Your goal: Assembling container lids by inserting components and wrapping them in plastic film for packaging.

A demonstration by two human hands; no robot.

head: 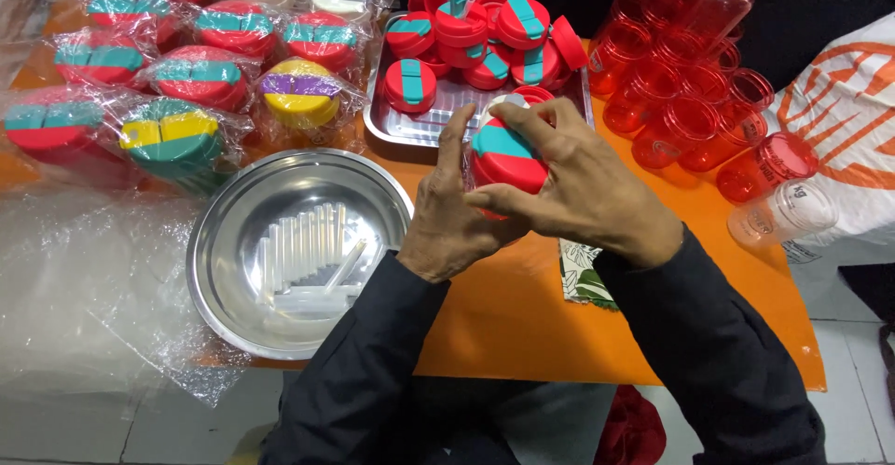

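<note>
Bare orange table [503, 320] near front edge; steel bowl [219, 241] left, tray [392, 129] ahead, red cups [685, 101] right.

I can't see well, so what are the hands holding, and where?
Both hands, left and right, hold a red lid with a teal flap, gripping its rim.

Glossy plastic lid [506, 155]; shiny metal bowl [224, 232]

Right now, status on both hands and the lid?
Left hand and right hand both gripping red lid with teal strip. Over orange table. Nothing obstructing.
</note>
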